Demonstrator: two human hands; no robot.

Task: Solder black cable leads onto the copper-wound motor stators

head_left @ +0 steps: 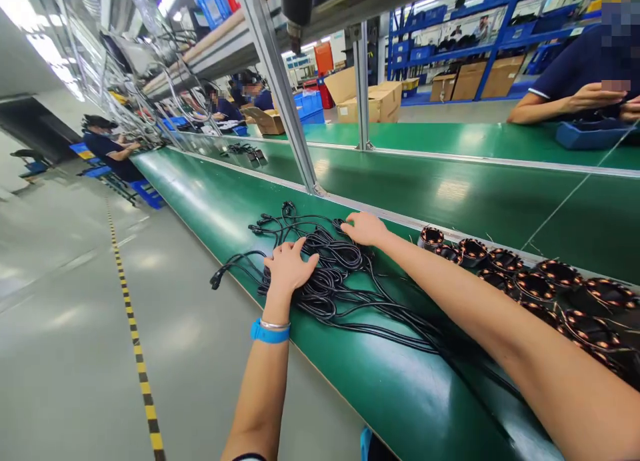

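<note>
A tangled pile of black cables (pixel 325 274) lies on the green bench top (pixel 400 381), with several plug ends at its far left and long strands trailing toward the lower right. My left hand (pixel 290 266) rests on the left part of the pile, fingers spread, and wears a blue band and a metal bracelet at the wrist. At the pile's far right edge, my right hand (pixel 365 229) has its thumb and fingers close together around a dark cable end; what lies between the fingertips is too small to make out.
Several copper-wound rings (pixel 535 284) stand on the bench at the right, below my right forearm's far side. A metal post (pixel 285 87) rises behind the cables. Across the conveyor a person's hands (pixel 595 97) hover over a blue tray (pixel 585 135). Other people sit at the far left.
</note>
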